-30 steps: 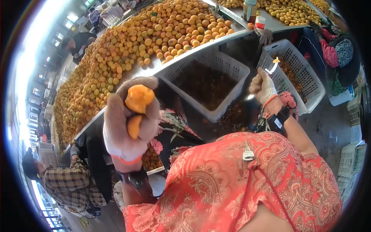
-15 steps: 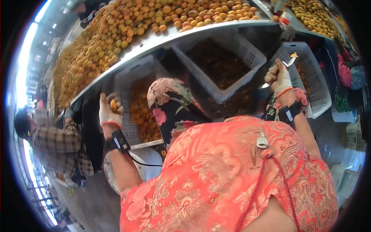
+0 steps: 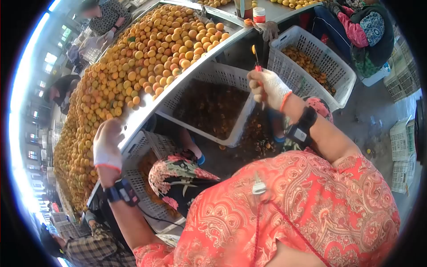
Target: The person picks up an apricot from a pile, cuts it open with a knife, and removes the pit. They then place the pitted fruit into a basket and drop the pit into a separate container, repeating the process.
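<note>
My left hand (image 3: 108,144), in a white glove with an orange cuff, is at the metal table edge beside the heap of apricots (image 3: 153,60). Its fingers are blurred but look stretched and apart, and I see no fruit in them. My right hand (image 3: 270,87), gloved the same way, is closed around the red handle of a small knife (image 3: 257,66). The blade points up and away, with a bit of orange fruit at its tip. Below and left of that hand stands a white crate (image 3: 242,122) holding dark, wet-looking pieces.
Another white crate (image 3: 344,89) with fruit pieces stands to the right. A grey crate (image 3: 133,151) with fruit sits below my left arm. A red-and-white jar (image 3: 259,15) is on the table corner, near a gloved hand-like shape (image 3: 268,31). Several people work around the table.
My left hand has moved up to the table edge, and the fruit piece it held no longer shows. My right hand has shifted leftward with the knife. The view has turned.
</note>
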Available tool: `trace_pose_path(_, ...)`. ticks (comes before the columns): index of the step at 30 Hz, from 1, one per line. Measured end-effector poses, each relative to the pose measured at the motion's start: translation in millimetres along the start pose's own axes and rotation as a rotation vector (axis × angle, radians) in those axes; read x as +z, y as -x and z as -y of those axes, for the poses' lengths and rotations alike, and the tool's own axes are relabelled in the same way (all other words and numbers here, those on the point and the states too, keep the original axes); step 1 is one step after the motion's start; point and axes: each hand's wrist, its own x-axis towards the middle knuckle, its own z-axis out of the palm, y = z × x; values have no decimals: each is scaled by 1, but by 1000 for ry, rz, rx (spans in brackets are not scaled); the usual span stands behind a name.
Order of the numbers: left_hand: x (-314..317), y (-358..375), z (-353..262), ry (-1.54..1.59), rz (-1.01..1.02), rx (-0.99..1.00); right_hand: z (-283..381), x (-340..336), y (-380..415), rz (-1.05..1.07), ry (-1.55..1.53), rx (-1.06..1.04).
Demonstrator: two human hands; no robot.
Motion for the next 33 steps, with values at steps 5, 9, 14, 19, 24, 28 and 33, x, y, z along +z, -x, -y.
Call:
trace_pose_path(5,132,-88,11,-110,191,-85,0,-4,-1,-22,120,82)
trace_pose_path(9,194,-165,76,-545,269,126,5,-3,-3,-42,174,104)
trace_pose_path(14,249,-205,82,-1278,369,214,11,-3,-8,-49,317,101)
trace_pose_path(19,263,-208,69,-1374,479,184,20,-5,-9,-76,435,142)
trace_pose_path(24,240,-160,48,-26,333,-15,23,-1,1,-63,520,-45)
trace_pose_path(28,247,-62,3,466,381,-48,25,9,10,43,547,-222)
trace_pose_path(33,242,1,-9,614,497,32,26,43,43,292,684,-495)
